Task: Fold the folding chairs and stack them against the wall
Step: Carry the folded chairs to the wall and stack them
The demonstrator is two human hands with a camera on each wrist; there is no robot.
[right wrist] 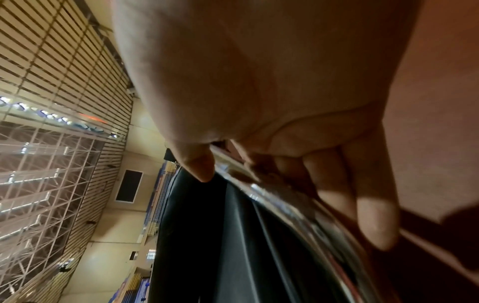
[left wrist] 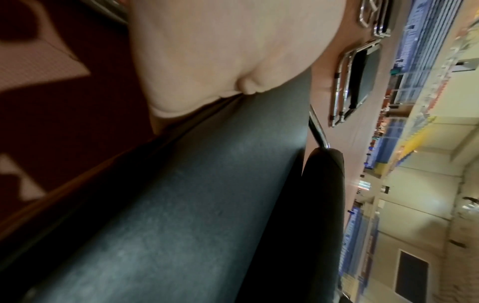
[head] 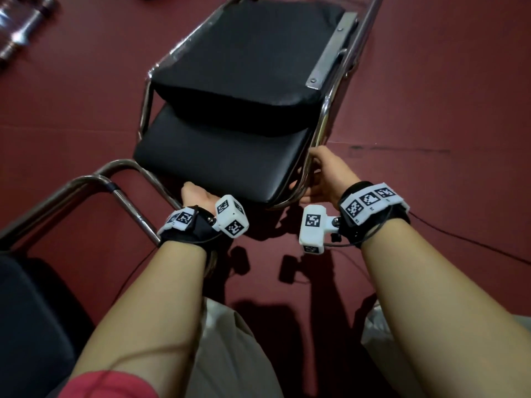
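The folding chair (head: 227,116) lies folded over the dark red floor (head: 431,96) in the head view, its black seat pad (head: 218,165) nearest the person and the black backrest pad (head: 253,67) overlapping it beyond, both framed by a chrome tube frame (head: 324,116). The left hand (head: 195,195) reaches under the near edge of the seat pad, fingers hidden beneath it. The right hand (head: 321,176) curls around the chrome tube at the chair's near right corner. Another chrome chair frame (head: 120,191) stands just to the left, with a dark cushion (head: 31,326) at the bottom left corner.

From the left wrist, the palm of the left hand (left wrist: 220,51) presses against the seat pad (left wrist: 194,205); the fingers cannot be seen, so how tight this grip is I cannot tell. More folded chairs (left wrist: 355,82) lie on the floor farther off (two or three, blurred).

From the right wrist, the right hand (right wrist: 272,92) wraps the chrome tube (right wrist: 285,205), thumb on one side and fingers (right wrist: 373,221) on the other, a grip holding the frame.
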